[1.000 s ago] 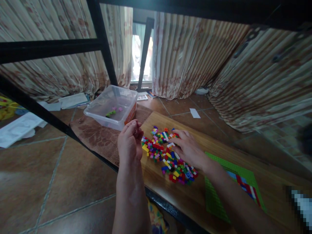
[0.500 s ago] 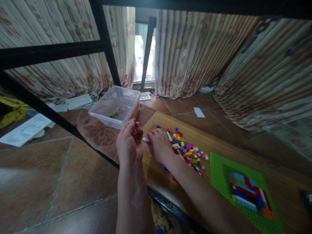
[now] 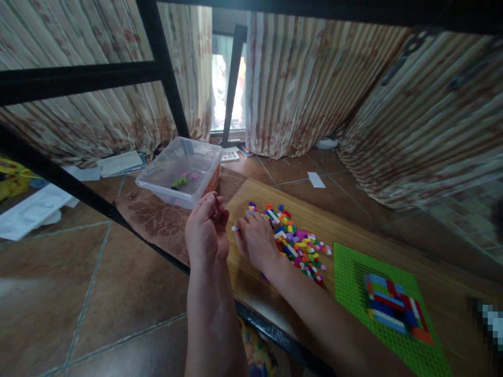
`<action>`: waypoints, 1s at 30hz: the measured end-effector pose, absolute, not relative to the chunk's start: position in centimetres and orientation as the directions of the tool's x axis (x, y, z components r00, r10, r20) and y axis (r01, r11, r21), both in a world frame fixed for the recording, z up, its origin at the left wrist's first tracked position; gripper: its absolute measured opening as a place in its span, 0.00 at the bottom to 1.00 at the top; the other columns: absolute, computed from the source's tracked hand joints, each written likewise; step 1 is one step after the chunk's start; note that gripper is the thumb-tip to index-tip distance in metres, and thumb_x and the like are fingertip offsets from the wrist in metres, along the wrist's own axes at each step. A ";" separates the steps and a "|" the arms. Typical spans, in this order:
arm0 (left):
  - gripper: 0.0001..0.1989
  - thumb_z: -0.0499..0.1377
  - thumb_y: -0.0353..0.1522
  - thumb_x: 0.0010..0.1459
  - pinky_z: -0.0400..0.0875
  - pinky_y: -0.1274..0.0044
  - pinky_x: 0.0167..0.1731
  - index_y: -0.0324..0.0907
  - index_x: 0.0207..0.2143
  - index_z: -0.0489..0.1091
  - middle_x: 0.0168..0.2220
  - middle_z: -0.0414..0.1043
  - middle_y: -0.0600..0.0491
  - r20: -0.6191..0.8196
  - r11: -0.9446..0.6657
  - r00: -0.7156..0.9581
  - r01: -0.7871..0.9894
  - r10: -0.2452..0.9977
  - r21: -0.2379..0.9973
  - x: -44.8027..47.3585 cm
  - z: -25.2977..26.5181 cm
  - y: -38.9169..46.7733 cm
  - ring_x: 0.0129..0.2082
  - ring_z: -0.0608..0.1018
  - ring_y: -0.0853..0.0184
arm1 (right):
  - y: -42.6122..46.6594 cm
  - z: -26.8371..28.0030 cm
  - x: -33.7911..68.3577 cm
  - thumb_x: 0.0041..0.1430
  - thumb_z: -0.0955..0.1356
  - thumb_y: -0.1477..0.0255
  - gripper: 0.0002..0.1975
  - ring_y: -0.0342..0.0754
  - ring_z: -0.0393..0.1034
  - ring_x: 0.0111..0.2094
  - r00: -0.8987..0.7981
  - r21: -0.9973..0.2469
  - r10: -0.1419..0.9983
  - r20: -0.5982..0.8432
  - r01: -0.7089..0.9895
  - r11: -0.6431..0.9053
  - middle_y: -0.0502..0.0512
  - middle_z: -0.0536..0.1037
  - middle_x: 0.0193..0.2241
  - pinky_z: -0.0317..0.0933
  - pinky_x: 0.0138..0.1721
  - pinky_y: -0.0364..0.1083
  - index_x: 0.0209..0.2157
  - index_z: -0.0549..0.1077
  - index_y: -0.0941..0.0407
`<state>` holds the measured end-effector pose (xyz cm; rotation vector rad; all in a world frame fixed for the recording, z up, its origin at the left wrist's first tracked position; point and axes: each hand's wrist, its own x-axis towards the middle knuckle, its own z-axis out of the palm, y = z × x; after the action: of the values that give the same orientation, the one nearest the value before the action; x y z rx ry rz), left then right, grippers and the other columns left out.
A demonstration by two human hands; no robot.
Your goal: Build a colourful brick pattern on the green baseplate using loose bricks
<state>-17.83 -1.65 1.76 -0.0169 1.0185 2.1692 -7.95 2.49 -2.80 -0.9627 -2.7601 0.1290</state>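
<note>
My left hand (image 3: 207,226) is raised beside the board's left end, palm turned up. Its fingers are curled in with the tips pressed together; whatever they hold, if anything, is hidden. Low over the left side of a pile of small coloured toy bricks (image 3: 301,243), my right hand (image 3: 257,238) has its fingers bent downward. A small white toy brick (image 3: 234,228) shows at its thumb and index fingertips. Part of the pile is covered by this hand. To the right lies a green baseplate (image 3: 348,293) bearing a patch of red, blue, white and orange bricks (image 3: 396,303).
A clear plastic tub (image 3: 178,196) with a few green and pink bricks stands on a brown cloth (image 3: 157,225). The wooden board (image 3: 251,191) carries the pile and baseplate. Black metal bars (image 3: 168,89) cross the left and top. Papers (image 3: 121,163) lie on the tiled floor.
The view has shifted slightly. Near my right fingertips, the small cluster of coloured bricks has given way to one visible white brick. My left hand keeps its curled pose.
</note>
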 end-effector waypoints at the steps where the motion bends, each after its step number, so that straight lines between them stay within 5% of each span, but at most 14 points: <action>1: 0.07 0.66 0.30 0.45 0.65 0.84 0.26 0.39 0.29 0.72 0.23 0.70 0.59 -0.299 -0.416 -0.733 -0.618 0.610 0.667 -17.8 1.8 -1.6 0.20 0.69 0.79 | 2.5 -2.8 -7.8 0.64 0.60 0.71 0.11 0.57 0.64 0.44 -0.760 -0.154 0.627 0.172 0.608 0.779 0.63 0.76 0.39 0.56 0.46 0.54 0.37 0.73 0.57; 10: 0.07 0.66 0.29 0.45 0.65 0.85 0.25 0.39 0.29 0.72 0.23 0.69 0.59 -0.307 -0.398 -0.740 -0.607 0.599 0.688 -17.6 1.9 -1.5 0.20 0.68 0.79 | 3.7 -2.1 -7.2 0.63 0.63 0.70 0.10 0.56 0.64 0.46 -0.689 -0.256 0.695 0.205 0.648 0.717 0.61 0.76 0.40 0.57 0.47 0.53 0.37 0.75 0.56; 16: 0.07 0.65 0.28 0.45 0.65 0.85 0.25 0.38 0.29 0.72 0.23 0.70 0.59 -0.331 -0.411 -0.743 -0.620 0.582 0.668 -17.7 2.1 -1.4 0.20 0.68 0.80 | 10.2 -1.9 -2.9 0.62 0.61 0.72 0.14 0.53 0.70 0.43 -0.303 -0.370 0.923 0.236 0.851 0.373 0.61 0.78 0.40 0.60 0.46 0.50 0.41 0.77 0.57; 22: 0.07 0.66 0.29 0.43 0.65 0.84 0.25 0.38 0.27 0.71 0.23 0.70 0.59 -0.327 -0.387 -0.713 -0.640 0.620 0.663 -17.2 2.3 -1.3 0.19 0.68 0.80 | 12.6 -2.6 -2.7 0.60 0.65 0.63 0.16 0.54 0.71 0.44 -0.436 -0.301 0.891 0.129 0.839 0.454 0.62 0.78 0.42 0.61 0.47 0.51 0.45 0.78 0.56; 30: 0.07 0.66 0.29 0.44 0.65 0.84 0.24 0.38 0.28 0.72 0.23 0.70 0.59 -0.327 -0.373 -0.716 -0.631 0.617 0.680 -17.1 2.2 -1.1 0.19 0.68 0.80 | 11.0 -3.3 -5.7 0.59 0.66 0.63 0.12 0.58 0.67 0.46 -0.433 -0.229 0.896 0.101 0.866 0.445 0.64 0.79 0.40 0.59 0.47 0.57 0.33 0.78 0.55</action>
<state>-17.07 -1.11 2.16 -0.0223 1.0599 2.1190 -5.72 11.00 -3.33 -1.5400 -2.4878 0.2108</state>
